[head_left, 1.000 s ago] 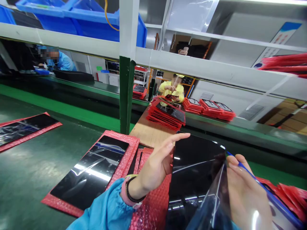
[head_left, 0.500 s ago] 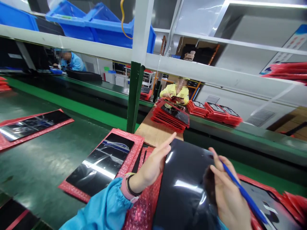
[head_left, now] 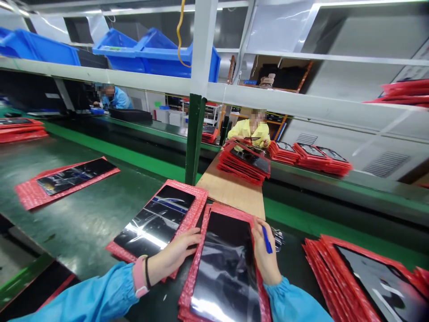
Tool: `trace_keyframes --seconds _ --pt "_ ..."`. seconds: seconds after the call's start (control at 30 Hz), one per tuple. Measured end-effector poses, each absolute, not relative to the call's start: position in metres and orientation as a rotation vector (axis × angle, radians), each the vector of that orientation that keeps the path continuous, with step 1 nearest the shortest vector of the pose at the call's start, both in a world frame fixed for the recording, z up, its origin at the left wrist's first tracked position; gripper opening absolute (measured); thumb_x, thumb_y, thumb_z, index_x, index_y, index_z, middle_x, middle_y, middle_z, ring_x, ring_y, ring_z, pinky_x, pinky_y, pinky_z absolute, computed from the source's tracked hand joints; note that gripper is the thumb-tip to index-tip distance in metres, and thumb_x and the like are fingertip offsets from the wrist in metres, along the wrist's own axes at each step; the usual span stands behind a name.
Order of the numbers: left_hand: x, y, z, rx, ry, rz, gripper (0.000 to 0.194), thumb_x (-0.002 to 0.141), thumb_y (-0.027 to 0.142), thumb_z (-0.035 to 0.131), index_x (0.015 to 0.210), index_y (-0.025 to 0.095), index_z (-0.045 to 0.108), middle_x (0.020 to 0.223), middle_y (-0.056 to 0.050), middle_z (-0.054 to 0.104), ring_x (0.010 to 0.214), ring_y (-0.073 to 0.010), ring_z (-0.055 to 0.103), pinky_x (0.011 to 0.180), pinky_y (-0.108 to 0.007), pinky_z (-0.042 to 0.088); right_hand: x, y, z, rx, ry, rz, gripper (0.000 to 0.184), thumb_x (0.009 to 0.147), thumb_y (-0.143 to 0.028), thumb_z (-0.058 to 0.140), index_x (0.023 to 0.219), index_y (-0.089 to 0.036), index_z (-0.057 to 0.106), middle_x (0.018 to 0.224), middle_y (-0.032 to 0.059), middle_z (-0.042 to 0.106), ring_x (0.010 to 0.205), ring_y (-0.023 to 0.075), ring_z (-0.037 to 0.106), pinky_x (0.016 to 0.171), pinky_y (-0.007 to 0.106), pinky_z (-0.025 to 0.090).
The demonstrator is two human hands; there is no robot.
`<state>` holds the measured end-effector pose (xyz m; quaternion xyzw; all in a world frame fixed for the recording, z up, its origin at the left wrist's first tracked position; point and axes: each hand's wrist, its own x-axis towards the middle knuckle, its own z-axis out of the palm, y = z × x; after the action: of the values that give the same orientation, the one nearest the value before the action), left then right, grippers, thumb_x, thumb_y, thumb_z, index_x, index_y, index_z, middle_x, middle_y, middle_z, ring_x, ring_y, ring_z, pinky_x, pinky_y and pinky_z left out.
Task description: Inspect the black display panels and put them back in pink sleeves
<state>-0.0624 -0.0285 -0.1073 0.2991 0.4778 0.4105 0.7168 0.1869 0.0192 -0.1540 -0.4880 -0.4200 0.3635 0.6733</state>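
Note:
A glossy black screen panel lies on a small pile of red bubble-wrap bags in front of me. My left hand is open, its stretched fingers reaching the pile's left edge. At the panel's upper right edge is my right hand, closed around a blue pen while its fingers touch the edge of the panel or bag. Just left of the pile, another black panel rests on red bubble wrap, partly behind my left hand.
A tall stack of bagged panels stands on a wooden board. Another stack is at right. Farther left lies a panel on wrap. A green post rises at the bench's far side. A co-worker in yellow sits beyond.
The panel has gone from being held up between my hands to lying on the bubble-wrap pile. Both hands have lowered to its sides. The pen stays in my right hand.

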Motion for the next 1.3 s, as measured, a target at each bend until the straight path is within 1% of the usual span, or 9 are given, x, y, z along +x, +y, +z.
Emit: trace_keyframes --seconds 0.13,0.33,0.43,0.57,0.67,0.83,1.0,1.17,1.3 --pt "-0.062 -0.026 -0.103 0.703 1.12 0.84 0.041 0.056 0.021 0.072 0.093 0.015 0.059 0.078 -0.003 0.067 0.084 -0.0202 0.061 0.078 -0.031 0.041 0.182 0.007 -0.159 -1.098 -1.053 0.724 0.033 0.077 -0.034 0.064 0.107 -0.023 0.058 0.117 0.0089 0.066 0.115 0.0277 0.059 0.104 0.047 0.039" --pt "-0.048 -0.009 -0.091 0.811 1.18 0.801 0.03 0.057 0.021 0.075 0.081 0.017 0.057 0.063 0.004 0.057 0.062 -0.0136 0.053 0.065 -0.027 0.036 0.181 -0.003 -0.161 -1.081 -1.046 0.635 0.028 0.082 -0.032 0.058 0.108 -0.021 0.054 0.124 0.0113 0.062 0.123 0.0269 0.054 0.109 0.049 0.034" --pt "-0.032 -0.001 -0.084 0.911 1.111 0.817 0.025 0.058 0.02 0.078 0.073 0.017 0.059 0.065 0.004 0.06 0.069 -0.0154 0.057 0.071 -0.028 0.04 0.18 -0.006 -0.158 -1.071 -1.016 0.609 0.027 0.086 -0.031 0.056 0.11 -0.021 0.053 0.13 0.0124 0.059 0.126 0.026 0.053 0.108 0.047 0.035" --pt "-0.017 0.001 -0.085 0.979 1.033 0.853 0.029 0.057 0.013 0.077 0.082 0.018 0.064 0.08 0.0 0.069 0.09 -0.0211 0.063 0.085 -0.031 0.043 0.203 -0.002 -0.152 -1.086 -0.953 0.52 0.029 0.09 -0.034 0.054 0.116 -0.022 0.048 0.141 0.0131 0.051 0.132 0.0248 0.046 0.11 0.046 0.033" --pt "-0.024 0.001 -0.087 0.98 1.064 0.904 0.028 0.062 0.018 0.077 0.086 0.019 0.064 0.082 -0.003 0.071 0.095 -0.025 0.064 0.087 -0.035 0.044 0.241 0.009 -0.152 -1.132 -0.932 0.473 0.032 0.09 -0.032 0.059 0.118 -0.02 0.05 0.14 0.0108 0.05 0.132 0.025 0.044 0.109 0.047 0.034" --pt "-0.073 0.005 -0.074 0.999 1.053 0.93 0.03 0.065 0.025 0.079 0.091 0.016 0.067 0.086 -0.007 0.074 0.095 -0.0279 0.067 0.085 -0.035 0.048 0.285 0.024 -0.167 -1.227 -0.998 0.7 0.029 0.091 -0.033 0.061 0.115 -0.016 0.06 0.116 0.0077 0.062 0.097 0.0216 0.063 0.082 0.043 0.054" --pt "-0.143 0.012 -0.068 0.878 1.175 0.973 0.033 0.064 0.022 0.081 0.093 0.016 0.067 0.073 -0.001 0.074 0.066 -0.0207 0.07 0.071 -0.033 0.054 0.287 0.028 -0.175 -1.245 -0.977 0.821 0.03 0.091 -0.033 0.06 0.116 -0.017 0.059 0.115 0.0075 0.062 0.095 0.0209 0.064 0.079 0.041 0.055" --pt "-0.192 0.007 -0.068 0.987 1.206 0.985 0.02 0.087 0.036 0.061 0.092 0.017 0.067 0.07 0.009 0.073 0.07 -0.0125 0.068 0.08 -0.029 0.05 0.284 0.027 -0.172 -1.211 -0.893 0.763 0.029 0.091 -0.032 0.061 0.115 -0.016 0.059 0.115 0.0075 0.063 0.096 0.021 0.064 0.081 0.042 0.055" --pt "-0.202 0.002 -0.068 1.131 1.369 0.952 0.028 0.086 0.04 0.063 0.082 0.013 0.066 0.062 0.008 0.07 0.067 -0.0135 0.066 0.08 -0.031 0.05 0.272 0.017 -0.163 -1.154 -0.798 0.601 0.028 0.086 -0.034 0.066 0.107 -0.017 0.06 0.119 0.0082 0.063 0.108 0.0236 0.061 0.091 0.044 0.05"
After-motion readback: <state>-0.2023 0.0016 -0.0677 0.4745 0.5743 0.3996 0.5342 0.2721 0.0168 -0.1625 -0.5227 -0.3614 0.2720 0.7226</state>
